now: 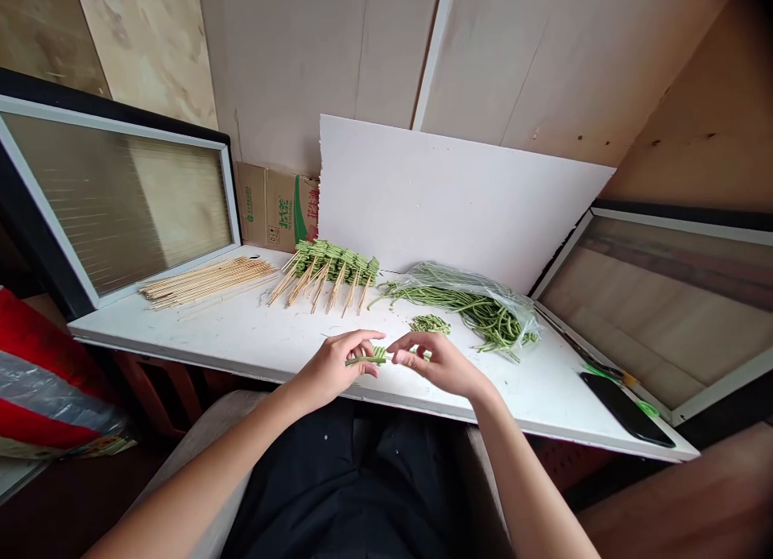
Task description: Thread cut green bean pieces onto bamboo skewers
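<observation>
Just above the table's front edge, my left hand (338, 364) curls its fingers around a green long bean (365, 361). Folds of bean (379, 353) show stacked beside its fingertips. My right hand (440, 361) faces it from the right, thumb and fingers pinched at a thin pale tip, which looks like a bamboo skewer. Fingers partly cover this grip. Behind the right hand lies a small pile of short cut bean pieces (430, 324). Farther back, a stack of finished long bean skewers (335, 265) has its bare sticks pointing toward me.
Bare bamboo skewers (208, 281) lie at the left of the white table (290, 345). A clear plastic bag of long beans (477, 301) sits right of centre. A black phone (626, 408) rests at the right end. A cardboard box (271, 204) and white board (447, 196) stand behind.
</observation>
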`<state>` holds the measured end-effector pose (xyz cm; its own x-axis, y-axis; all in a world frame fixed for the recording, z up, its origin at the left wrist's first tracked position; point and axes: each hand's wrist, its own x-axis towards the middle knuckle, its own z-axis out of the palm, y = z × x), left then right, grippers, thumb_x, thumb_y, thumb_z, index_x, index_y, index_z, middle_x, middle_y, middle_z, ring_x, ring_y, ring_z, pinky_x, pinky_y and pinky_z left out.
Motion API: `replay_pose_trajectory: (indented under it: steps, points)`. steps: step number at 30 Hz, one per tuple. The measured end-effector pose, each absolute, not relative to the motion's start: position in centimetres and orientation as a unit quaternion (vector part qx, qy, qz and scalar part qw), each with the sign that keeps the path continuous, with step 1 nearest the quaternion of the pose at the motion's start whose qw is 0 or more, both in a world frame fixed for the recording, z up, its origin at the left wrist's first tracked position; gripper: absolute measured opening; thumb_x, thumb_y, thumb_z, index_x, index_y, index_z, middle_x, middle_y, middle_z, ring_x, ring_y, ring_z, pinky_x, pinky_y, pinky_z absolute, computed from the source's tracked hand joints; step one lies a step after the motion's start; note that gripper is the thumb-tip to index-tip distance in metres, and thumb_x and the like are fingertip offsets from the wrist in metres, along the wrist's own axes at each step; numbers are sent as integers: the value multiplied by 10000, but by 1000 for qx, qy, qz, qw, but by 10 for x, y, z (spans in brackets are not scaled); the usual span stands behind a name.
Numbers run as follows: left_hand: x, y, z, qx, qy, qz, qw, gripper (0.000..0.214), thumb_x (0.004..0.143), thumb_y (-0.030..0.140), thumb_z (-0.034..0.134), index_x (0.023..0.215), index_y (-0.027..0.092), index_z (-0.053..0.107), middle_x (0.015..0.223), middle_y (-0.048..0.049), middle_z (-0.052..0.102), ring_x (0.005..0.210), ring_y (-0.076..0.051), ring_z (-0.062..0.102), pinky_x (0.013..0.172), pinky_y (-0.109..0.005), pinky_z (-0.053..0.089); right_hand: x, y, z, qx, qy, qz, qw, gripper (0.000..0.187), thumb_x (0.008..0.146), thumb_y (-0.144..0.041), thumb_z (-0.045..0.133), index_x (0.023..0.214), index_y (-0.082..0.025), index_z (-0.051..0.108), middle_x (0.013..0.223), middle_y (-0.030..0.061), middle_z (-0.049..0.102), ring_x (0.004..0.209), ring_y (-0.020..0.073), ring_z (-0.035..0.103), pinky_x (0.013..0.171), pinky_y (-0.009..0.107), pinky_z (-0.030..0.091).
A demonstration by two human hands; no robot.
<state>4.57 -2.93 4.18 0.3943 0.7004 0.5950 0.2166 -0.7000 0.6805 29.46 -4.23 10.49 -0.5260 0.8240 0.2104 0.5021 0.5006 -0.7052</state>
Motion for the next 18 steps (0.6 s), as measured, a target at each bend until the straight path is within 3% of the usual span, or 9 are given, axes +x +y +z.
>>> replay_pose_trajectory:
  steps: [6, 9, 14, 18]
  points:
    - [49, -38, 44, 829, 268, 458, 177, 465, 923, 168, 775, 1363, 253, 650, 994, -31, 764, 938, -181, 739, 886, -285, 574, 277, -52, 99, -374, -842, 254, 296, 391, 977, -568, 684, 874, -202, 773, 830, 40, 764, 731, 161, 637, 662, 281, 446]
    - [47, -35, 46, 821, 292, 466, 154, 424, 900, 208, 816, 1301, 235, 683, 990, -42, 769, 916, -188, 733, 845, -279, 576, 283, -49, 103, -383, -829, 248, 324, 366, 988, -545, 680, 896, -205, 777, 843, 42, 767, 763, 167, 661, 667, 275, 457]
    - [40, -30, 52, 802, 297, 497, 150, 141, 977, 249, 733, 1105, 191, 732, 965, -52, 774, 835, -163, 724, 784, -254, 565, 298, -46, 110, -414, -806, 228, 357, 383, 992, -550, 665, 866, -204, 770, 848, 59, 764, 759, 182, 660, 632, 284, 470]
    - [42, -34, 54, 797, 289, 514, 130, 112, 997, 256, 705, 1078, 190, 744, 934, -53, 765, 801, -160, 709, 744, -253, 546, 293, -48, 106, -380, -811, 212, 392, 303, 935, -519, 760, 1036, -234, 780, 996, 71, 779, 840, 203, 675, 726, 325, 527]
